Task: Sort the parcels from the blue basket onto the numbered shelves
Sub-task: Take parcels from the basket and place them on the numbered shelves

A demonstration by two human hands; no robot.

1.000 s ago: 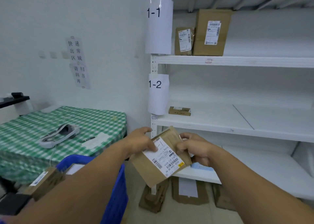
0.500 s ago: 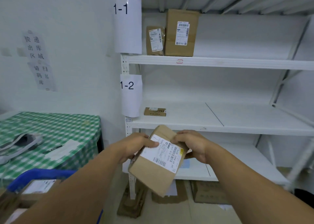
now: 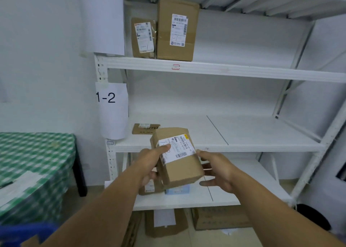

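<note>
I hold a brown cardboard parcel [image 3: 180, 171] with a white barcode label in front of the white rack, just below the edge of the shelf marked 1-2 [image 3: 112, 98]. My left hand [image 3: 149, 162] grips its left side, thumb on the label. My right hand [image 3: 215, 171] lies against the parcel's right side with fingers spread and fairly straight. A flat brown parcel [image 3: 145, 128] lies on shelf 1-2 [image 3: 252, 143]. Two upright parcels, a small one [image 3: 143, 37] and a large one [image 3: 177, 29], stand on shelf 1-1 [image 3: 224, 71]. A corner of the blue basket [image 3: 16, 231] shows at bottom left.
A table with a green checked cloth [image 3: 33, 158] stands to the left. The lowest shelf [image 3: 234, 200] carries a small brown parcel [image 3: 149, 187] and a pale blue one [image 3: 177, 190]. Cardboard boxes [image 3: 219, 218] lie on the floor under the rack. A dark round object [image 3: 312, 216] is at lower right.
The view has swung right and closer to the rack. The parcel has risen toward shelf 1-2 and turned more upright. My right hand has loosened from a grip to spread fingers.
</note>
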